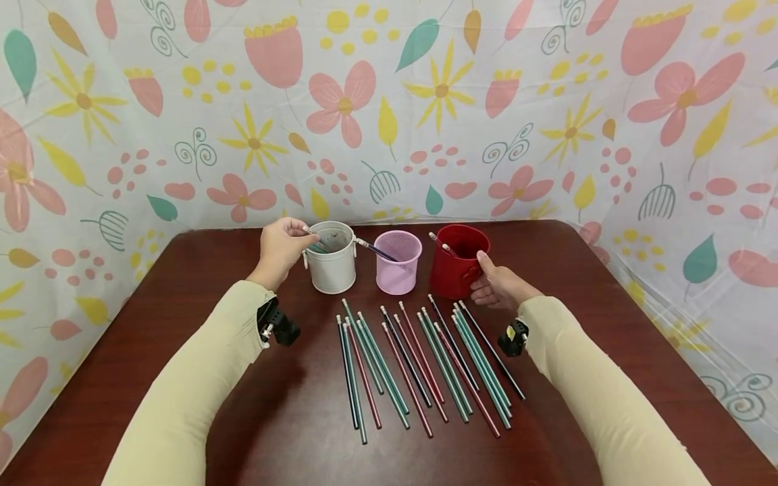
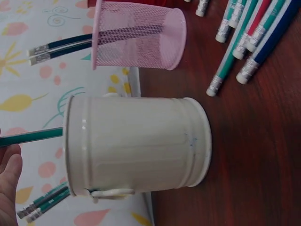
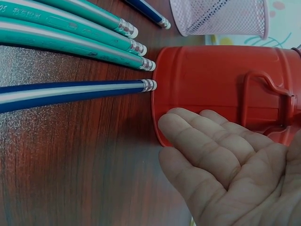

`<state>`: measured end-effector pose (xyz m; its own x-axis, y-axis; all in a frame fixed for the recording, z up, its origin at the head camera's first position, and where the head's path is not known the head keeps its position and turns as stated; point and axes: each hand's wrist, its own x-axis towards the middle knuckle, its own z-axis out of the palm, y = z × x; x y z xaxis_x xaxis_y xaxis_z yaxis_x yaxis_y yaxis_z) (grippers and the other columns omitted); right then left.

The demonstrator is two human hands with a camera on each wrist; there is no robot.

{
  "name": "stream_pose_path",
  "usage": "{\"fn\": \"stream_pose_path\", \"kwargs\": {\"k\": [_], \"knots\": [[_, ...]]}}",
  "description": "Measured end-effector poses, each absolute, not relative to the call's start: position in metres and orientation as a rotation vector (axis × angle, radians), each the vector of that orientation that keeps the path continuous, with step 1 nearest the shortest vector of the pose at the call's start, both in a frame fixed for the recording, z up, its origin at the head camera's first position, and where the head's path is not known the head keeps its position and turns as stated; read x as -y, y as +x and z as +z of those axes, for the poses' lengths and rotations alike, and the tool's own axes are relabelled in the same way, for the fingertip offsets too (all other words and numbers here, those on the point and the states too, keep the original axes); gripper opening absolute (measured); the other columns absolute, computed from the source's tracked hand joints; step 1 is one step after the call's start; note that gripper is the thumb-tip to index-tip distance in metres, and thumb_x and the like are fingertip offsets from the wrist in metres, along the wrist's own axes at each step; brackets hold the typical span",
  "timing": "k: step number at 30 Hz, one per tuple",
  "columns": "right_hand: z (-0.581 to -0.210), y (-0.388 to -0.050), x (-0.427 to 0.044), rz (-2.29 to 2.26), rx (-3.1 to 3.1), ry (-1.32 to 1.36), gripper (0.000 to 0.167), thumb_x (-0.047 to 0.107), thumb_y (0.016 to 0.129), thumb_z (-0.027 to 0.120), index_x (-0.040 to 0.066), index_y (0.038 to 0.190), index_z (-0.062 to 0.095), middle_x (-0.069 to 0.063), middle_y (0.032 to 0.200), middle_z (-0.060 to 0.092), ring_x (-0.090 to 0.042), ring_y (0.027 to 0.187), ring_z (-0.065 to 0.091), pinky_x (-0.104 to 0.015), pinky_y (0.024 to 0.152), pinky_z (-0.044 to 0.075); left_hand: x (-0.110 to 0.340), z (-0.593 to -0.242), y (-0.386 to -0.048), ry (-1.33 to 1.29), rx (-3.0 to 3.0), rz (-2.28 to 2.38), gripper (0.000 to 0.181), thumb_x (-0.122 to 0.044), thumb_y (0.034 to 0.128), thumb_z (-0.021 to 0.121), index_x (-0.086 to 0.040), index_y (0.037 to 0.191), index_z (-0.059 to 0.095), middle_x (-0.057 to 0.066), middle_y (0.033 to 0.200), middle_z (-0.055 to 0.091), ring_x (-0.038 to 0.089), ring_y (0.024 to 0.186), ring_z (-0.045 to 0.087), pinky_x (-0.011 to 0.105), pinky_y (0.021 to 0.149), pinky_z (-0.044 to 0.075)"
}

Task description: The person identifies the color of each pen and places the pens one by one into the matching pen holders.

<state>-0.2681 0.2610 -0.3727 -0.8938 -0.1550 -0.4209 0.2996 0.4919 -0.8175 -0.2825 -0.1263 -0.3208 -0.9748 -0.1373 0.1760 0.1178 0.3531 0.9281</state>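
Note:
My left hand (image 1: 279, 253) pinches a green pencil (image 2: 33, 137) above the white metal bucket (image 1: 332, 270); the pencil's lower end is inside it. Two more green pencils (image 2: 47, 202) lean out of that bucket. In the middle, a pink mesh cup (image 1: 397, 277) holds two dark blue pencils (image 2: 61, 49). My right hand (image 1: 501, 282) is at the red metal bucket (image 1: 451, 270), thumb by the rim and loosely extended fingers along the side. Whether every finger touches it, I cannot tell. Pencils with white erasers (image 1: 446, 248) stick out of the red bucket.
Several green, red and dark blue pencils (image 1: 419, 364) lie side by side on the dark wooden table (image 1: 286, 418), eraser ends toward the containers. A floral cloth (image 1: 389, 121) hangs behind the table. Both wrists wear small black cameras (image 1: 281, 325).

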Motion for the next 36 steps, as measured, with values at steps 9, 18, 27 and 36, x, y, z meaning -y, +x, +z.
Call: {"fn": "stream_pose_path", "kwargs": {"k": [9, 18, 27, 36], "knots": [[-0.372, -0.268, -0.26, -1.394, -2.3, 0.131, 0.092, 0.062, 0.097, 0.012, -0.019, 0.13, 0.041, -0.034, 0.125, 0.053, -0.041, 0.114, 0.056, -0.054, 0.104, 0.035, 0.135, -0.33, -0.285, 0.068, 2.345, -1.726, 0.015, -0.003, 0.0813, 0.072, -0.001, 0.086, 0.059, -0.004, 0.076, 0.061, 0.005, 0.071, 0.056, 0.017, 0.063, 0.045], [-0.374, -0.267, -0.26, -1.398, -2.296, 0.125, 0.09, 0.059, 0.099, 0.011, -0.019, 0.13, 0.041, -0.035, 0.127, 0.052, -0.041, 0.116, 0.055, -0.054, 0.104, 0.034, 0.139, -0.344, -0.286, 0.066, 2.311, -1.765, 0.013, 0.0, 0.0799, 0.072, -0.003, 0.081, 0.059, -0.013, 0.064, 0.057, 0.001, 0.062, 0.053, 0.015, 0.055, 0.042], [-0.375, -0.268, -0.26, -1.415, -2.296, 0.133, 0.091, 0.061, 0.098, 0.012, -0.019, 0.129, 0.042, -0.034, 0.125, 0.053, -0.04, 0.113, 0.057, -0.054, 0.104, 0.035, 0.141, -0.346, -0.288, 0.209, 2.281, -1.809, 0.015, 0.001, 0.0807, 0.071, 0.0, 0.088, 0.058, -0.002, 0.077, 0.063, -0.002, 0.062, 0.058, 0.015, 0.062, 0.052], [-0.374, -0.267, -0.258, -1.418, -2.305, 0.16, 0.089, 0.06, 0.098, 0.013, -0.018, 0.127, 0.044, -0.031, 0.117, 0.058, -0.039, 0.109, 0.059, -0.054, 0.104, 0.035, 0.142, -0.348, -0.29, 0.256, 2.257, -1.832, 0.018, -0.001, 0.0822, 0.071, 0.004, 0.095, 0.059, 0.0, 0.078, 0.063, -0.002, 0.059, 0.058, 0.014, 0.06, 0.052]]}}
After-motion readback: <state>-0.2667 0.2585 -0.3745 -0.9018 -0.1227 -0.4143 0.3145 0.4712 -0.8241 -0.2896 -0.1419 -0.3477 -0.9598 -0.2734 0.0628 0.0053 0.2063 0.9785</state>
